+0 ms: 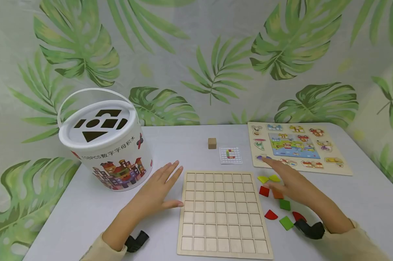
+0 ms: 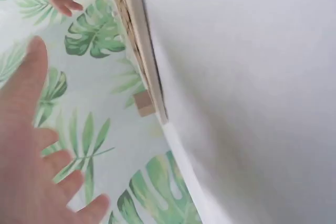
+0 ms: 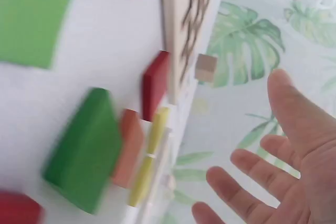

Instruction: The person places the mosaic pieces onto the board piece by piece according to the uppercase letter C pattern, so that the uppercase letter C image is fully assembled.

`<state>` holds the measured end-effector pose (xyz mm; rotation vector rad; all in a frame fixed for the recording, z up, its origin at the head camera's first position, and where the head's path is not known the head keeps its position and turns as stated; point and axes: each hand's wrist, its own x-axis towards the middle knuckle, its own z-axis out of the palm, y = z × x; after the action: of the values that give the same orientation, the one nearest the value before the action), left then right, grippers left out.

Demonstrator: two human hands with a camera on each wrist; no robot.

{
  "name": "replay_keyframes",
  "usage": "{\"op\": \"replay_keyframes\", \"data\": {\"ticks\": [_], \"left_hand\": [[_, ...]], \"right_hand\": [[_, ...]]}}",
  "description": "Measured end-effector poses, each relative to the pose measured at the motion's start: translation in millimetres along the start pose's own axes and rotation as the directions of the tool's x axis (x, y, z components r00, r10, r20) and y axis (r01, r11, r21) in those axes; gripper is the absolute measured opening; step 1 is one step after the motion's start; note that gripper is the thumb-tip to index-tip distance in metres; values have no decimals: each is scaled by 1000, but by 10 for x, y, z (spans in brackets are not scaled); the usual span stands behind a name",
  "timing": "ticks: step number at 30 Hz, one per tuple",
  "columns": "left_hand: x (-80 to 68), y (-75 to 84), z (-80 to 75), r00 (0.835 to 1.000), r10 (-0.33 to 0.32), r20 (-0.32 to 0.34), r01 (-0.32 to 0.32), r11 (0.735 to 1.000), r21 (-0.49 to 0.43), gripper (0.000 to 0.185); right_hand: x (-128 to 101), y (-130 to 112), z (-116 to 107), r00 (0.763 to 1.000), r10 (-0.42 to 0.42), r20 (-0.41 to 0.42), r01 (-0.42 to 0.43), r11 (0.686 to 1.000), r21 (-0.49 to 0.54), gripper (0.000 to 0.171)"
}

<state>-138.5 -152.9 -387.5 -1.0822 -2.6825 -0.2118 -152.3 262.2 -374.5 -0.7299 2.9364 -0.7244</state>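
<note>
My left hand (image 1: 157,188), fingers spread, is over the left edge of a wooden grid board (image 1: 220,217) whose square cells hold nothing. In the left wrist view that hand (image 2: 31,156) has its thumb and fingers apart with nothing between them. On the other side, my right hand (image 1: 291,181) hovers above coloured tiles with its fingers extended. Beneath or beside it lie a red square tile (image 1: 264,191), an orange tile (image 1: 277,194), a dark green tile (image 1: 285,204), yellow tiles (image 1: 263,179), a red quarter-round tile (image 1: 271,215) and a light green tile (image 1: 286,223).
A pattern card (image 1: 230,155) and a small wooden cube (image 1: 212,143) sit behind the board. At the left stands a white lidded bucket (image 1: 118,159) with shaped holes. A picture puzzle board (image 1: 333,163) lies at the back right, before a leaf-patterned cloth (image 1: 170,65).
</note>
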Motion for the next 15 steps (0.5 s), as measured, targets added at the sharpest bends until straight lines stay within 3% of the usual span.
{"op": "replay_keyframes", "data": {"ticks": [5,11,15], "left_hand": [[-16,63,135,995,-80,64,91,976,-198,86],[-67,71,323,972,-161,169,218,882,-418,82],[-99,54,455,964,-169,203,248,844,-476,81]], "right_hand": [[15,103,147,997,68,25,-70,992,104,66],[43,230,293,997,83,-9,-80,981,178,50],[59,299,383,997,58,-59,-50,989,139,41]]}}
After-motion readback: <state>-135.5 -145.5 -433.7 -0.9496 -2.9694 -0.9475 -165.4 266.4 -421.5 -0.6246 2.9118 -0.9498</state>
